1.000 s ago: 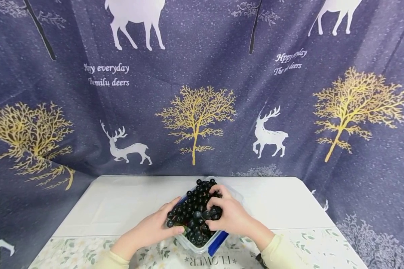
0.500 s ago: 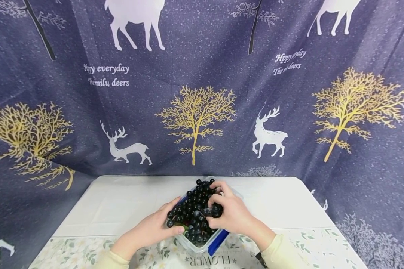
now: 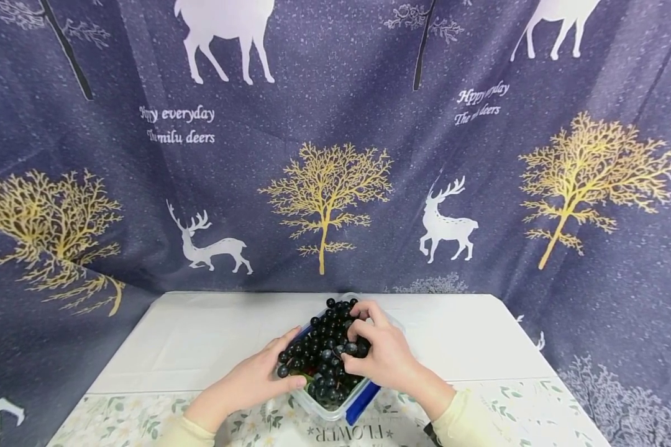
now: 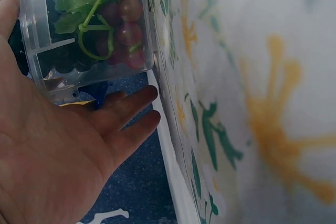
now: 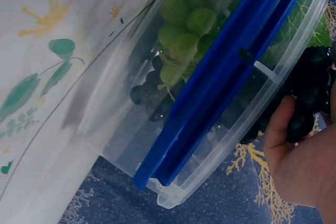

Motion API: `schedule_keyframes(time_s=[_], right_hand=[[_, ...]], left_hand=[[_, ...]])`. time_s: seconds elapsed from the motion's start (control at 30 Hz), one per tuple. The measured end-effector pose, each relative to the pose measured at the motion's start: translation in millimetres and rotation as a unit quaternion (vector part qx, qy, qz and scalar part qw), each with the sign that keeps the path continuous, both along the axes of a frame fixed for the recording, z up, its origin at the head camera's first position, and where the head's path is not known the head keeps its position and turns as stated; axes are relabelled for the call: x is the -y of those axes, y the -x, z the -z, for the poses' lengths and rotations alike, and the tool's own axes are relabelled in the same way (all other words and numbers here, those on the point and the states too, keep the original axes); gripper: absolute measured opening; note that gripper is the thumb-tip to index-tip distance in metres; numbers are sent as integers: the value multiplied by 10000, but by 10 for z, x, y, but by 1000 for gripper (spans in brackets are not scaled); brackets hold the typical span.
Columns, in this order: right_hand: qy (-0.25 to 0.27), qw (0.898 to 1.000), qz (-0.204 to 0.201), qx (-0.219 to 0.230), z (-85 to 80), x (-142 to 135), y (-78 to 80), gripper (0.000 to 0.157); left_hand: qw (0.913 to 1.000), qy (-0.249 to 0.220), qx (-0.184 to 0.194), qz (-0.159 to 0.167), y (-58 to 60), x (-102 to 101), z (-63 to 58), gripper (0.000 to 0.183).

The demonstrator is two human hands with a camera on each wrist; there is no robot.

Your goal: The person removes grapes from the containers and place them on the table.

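Steady the container (image 3: 328,415) with the left grip (image 3: 260,375), fingers (image 4: 135,132) extended. With the right grip (image 3: 386,352) curled around dark grapes (image 3: 351,348), light pressure should limit bruising.

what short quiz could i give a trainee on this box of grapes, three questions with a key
1. Which hand has its fingers curled at the dark grapes?
2. True or false: a shut lid covers the box.
3. In the right wrist view, which grapes show through the box's clear wall, beside the blue strip: a) red, b) green, c) white?

Key:
1. The right hand.
2. False: the heap of dark grapes lies uncovered.
3. b, green grapes.
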State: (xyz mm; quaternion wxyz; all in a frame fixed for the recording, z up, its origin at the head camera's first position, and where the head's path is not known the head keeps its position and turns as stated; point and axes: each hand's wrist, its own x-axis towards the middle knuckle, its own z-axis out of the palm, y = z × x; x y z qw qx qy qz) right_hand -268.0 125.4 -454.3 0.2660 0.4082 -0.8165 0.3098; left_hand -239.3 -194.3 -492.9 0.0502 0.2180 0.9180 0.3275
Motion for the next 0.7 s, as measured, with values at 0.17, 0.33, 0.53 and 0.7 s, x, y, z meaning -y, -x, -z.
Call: schedule_keyframes(time_s=[0.17, 0.33, 0.53, 0.7], right_hand=[[39, 9993, -102, -363, 7, 0, 26, 36], [5, 9989, -157, -445, 18, 0, 31, 35], [-169, 9991, -111, -378, 41, -4, 29, 35], [-469, 9985, 2, -285, 29, -11, 14, 35]], left_hand=[[10000, -57, 74, 11, -6, -6, -18, 97], [9999, -107, 109, 32, -12, -8, -28, 96], [9999, -113, 73, 47, -1, -10, -13, 97], [9998, -108, 160, 84, 20, -1, 22, 98]])
